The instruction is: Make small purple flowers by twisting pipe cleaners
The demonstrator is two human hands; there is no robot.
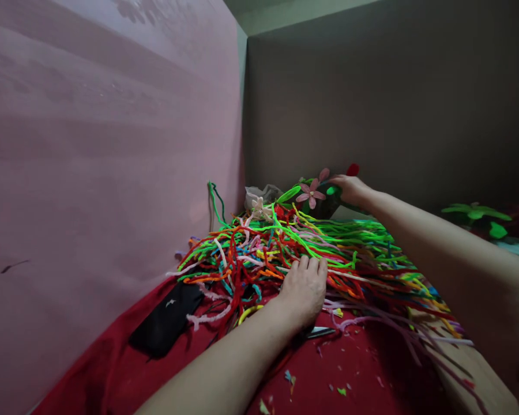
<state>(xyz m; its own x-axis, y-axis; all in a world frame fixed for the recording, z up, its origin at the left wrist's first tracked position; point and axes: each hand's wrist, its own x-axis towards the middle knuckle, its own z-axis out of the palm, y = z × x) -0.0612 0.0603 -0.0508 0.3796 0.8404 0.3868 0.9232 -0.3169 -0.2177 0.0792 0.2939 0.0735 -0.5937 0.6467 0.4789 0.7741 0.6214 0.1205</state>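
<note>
A large tangled pile of colourful pipe cleaners [259, 248] covers the middle of the red cloth [350, 369]. My left hand [305, 285] rests on the pile's front part with its fingers bent down; what lies under them is hidden. A scissor blade [320, 332] shows just below that hand. Farther back, my right hand [350, 189] reaches to pipe-cleaner flowers, its fingers closed near the stem of a pink flower [311, 193]; what they grip is too small to make out. A red bud [353, 169] stands behind that hand.
A black pouch [166, 320] lies on the cloth at the left. Small fuzzy scraps [290, 380] are scattered in front. At the right are a green flower [476, 212] and a pale board edge [471, 357]. A pink wall [112, 173] and a dark panel [372, 104] stand behind.
</note>
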